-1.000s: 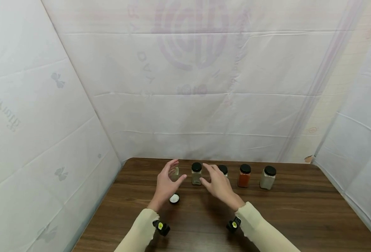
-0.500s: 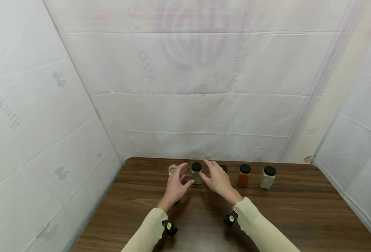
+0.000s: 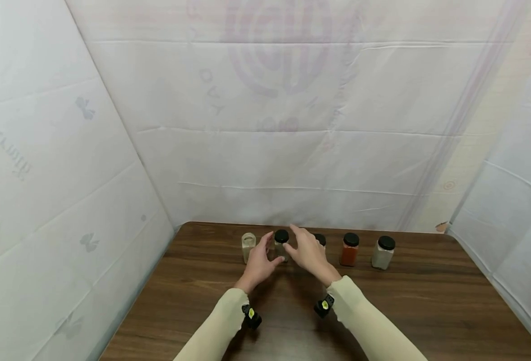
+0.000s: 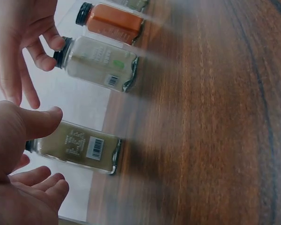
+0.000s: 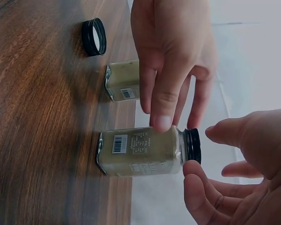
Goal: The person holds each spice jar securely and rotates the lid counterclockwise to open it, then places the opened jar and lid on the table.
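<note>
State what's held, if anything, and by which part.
No grip shows: the left hand and right hand, both open, flank a black-capped jar; any touch is unclear.

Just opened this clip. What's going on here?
A person has the left hand and right hand at either side of a capped jar, second from left in a row of five; whether either touches it is hard to tell. Its black cap is on. The leftmost jar stands uncapped, and a loose black lid lies on the table. The three remaining jars are capped.
</note>
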{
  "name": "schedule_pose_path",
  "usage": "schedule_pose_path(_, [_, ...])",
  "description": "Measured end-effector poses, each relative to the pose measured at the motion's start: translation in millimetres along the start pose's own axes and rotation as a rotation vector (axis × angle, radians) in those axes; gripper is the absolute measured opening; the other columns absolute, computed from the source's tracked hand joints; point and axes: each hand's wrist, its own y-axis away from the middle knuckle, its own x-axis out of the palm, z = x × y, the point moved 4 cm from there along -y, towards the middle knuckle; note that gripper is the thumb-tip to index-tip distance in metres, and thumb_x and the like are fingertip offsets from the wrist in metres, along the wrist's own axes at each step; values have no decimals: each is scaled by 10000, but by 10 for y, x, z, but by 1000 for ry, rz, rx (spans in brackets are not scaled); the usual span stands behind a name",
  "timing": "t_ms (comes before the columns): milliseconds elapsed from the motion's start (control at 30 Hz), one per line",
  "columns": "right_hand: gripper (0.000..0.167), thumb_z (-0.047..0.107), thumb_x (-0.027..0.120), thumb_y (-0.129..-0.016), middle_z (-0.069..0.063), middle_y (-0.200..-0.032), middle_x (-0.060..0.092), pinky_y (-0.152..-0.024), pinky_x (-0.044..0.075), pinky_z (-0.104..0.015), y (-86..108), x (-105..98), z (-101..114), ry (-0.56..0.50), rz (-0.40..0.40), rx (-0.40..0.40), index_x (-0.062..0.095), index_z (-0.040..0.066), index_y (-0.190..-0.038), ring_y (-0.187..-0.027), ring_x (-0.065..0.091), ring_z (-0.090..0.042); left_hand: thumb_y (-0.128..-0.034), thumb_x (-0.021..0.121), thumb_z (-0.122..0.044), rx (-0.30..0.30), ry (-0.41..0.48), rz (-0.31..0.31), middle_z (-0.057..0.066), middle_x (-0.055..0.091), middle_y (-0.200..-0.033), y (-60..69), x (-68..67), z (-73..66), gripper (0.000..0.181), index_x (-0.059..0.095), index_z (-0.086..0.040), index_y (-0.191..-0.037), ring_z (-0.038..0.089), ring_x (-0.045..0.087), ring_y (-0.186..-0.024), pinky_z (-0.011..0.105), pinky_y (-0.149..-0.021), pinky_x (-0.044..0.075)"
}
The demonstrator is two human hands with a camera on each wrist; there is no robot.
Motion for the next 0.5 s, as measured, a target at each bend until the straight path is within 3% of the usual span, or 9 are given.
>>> schedule_pose_path(200, [620,315,747,-963,-176,-1419,588,-727,576,-511,-39,28,-23,8,-5,22,526,122,-1509,-1002,693,-344,-906,806,-121,-69,33,5,236,469,-1518,-82,70,47,719,413,12,-1494,417,476,-1384,504,-1104,422])
schedule_pose_path(433, [624,331,733,-971,-172,-1433,575,-537,474,-356,-103,75,-41,7,23,57,514,122,-1517,-840,678,-283,-905,809,-119,-114,37,11,247,476,-1499,-183,130,104,702,387,-17,-1457,397,471,-1394,498,-1106,422])
schedule_pose_path(500, [624,332,736,-969,-170,-1428,580,-542,463,-346,-116,89,-38,5,27,66,517,125,-1515,-852,676,-282,-895,811,-86,-112,35,2,259,482,-1487,-202,147,116,698,386,-7,-1444,401,483,-1385,497,-1098,431])
